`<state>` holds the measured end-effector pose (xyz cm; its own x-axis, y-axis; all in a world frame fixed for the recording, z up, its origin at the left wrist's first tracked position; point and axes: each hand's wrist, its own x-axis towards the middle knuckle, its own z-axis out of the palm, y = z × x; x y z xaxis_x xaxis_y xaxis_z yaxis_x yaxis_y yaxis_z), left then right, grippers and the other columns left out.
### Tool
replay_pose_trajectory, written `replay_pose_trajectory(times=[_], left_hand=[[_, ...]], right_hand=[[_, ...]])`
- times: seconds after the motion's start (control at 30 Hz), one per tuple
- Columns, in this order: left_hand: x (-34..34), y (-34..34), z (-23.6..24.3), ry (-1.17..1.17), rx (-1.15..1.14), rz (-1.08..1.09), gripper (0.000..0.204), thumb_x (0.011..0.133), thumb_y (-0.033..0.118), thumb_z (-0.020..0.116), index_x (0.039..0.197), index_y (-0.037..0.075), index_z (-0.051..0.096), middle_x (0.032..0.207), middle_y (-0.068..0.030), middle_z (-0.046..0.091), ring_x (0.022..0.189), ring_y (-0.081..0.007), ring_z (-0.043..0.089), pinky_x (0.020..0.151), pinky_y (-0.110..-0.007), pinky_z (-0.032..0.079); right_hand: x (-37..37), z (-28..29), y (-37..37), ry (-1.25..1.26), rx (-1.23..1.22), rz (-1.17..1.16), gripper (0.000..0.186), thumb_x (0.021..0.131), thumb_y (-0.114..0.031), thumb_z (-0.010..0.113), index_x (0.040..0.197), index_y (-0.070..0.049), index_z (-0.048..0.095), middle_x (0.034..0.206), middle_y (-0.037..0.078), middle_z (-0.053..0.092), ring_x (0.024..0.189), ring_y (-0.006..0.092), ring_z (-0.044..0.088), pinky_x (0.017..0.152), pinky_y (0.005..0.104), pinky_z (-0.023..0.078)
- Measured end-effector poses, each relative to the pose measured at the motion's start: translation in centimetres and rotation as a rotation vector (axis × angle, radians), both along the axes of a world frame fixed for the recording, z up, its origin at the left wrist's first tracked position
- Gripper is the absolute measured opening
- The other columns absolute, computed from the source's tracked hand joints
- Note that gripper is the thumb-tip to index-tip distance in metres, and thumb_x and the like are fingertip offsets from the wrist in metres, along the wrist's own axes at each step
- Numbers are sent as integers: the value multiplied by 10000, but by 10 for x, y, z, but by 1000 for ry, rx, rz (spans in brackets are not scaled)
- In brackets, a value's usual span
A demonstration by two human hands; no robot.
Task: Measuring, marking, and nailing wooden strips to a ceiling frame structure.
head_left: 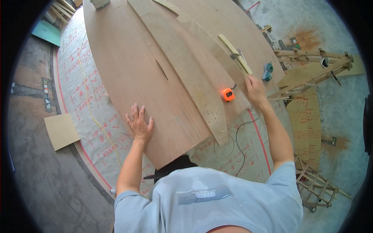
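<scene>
One board (124, 58), left hand (139, 124) spread flat on it, right hand (255, 88) curled around hammer (233, 56), orange tape measure (227, 94) near right hand.

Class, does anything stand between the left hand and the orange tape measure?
Yes: a long wooden board lies across the direct path from the left hand to the orange tape measure. Nothing visible covers the orange tape measure from above.
</scene>
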<state>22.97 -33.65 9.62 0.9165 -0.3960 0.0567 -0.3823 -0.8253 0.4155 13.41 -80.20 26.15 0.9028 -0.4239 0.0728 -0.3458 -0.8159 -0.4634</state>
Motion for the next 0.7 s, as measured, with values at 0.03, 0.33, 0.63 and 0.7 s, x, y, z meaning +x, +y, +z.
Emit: replay_pose_trajectory(times=[0.03, 0.33, 0.63, 0.7], left_hand=[[-4, 2, -6, 1, 16, 4, 659, 818, 298, 705, 1409, 103, 486, 1584, -147, 312, 1501, -292, 235, 1210, -575, 74], [-117, -84, 2, 73, -176, -128, 705, 898, 392, 649, 1479, 78, 403, 1598, -143, 298, 1512, -296, 209, 1192, -606, 47], [-150, -159, -5, 140, -18, -268, 821, 902, 416, 619, 1536, 13, 290, 1625, -222, 196, 1528, -348, 131, 1177, -653, -1], [-151, -166, -9, 144, -11, -242, 827, 898, 417, 619, 1537, 11, 287, 1624, -234, 190, 1528, -354, 126, 1172, -662, -3]], right_hand=[[-38, 8, 24, -69, 133, 27, 311, 1015, -269, 477, 920, 19, 545, 816, 243, 588, 773, 427, 585, 696, 457, 450], [-338, -100, 197, 166, 739, -466, 175, 935, -181, 646, 888, -12, 654, 653, -24, 550, 604, 66, 475, 548, 280, 398], [-336, -134, 183, 233, 678, -523, 221, 932, -224, 663, 880, -11, 687, 606, -25, 538, 585, 57, 448, 522, 275, 354], [-340, -149, 175, 251, 716, -469, 267, 922, -273, 662, 910, -9, 698, 639, 59, 620, 588, 127, 541, 579, 320, 438]])
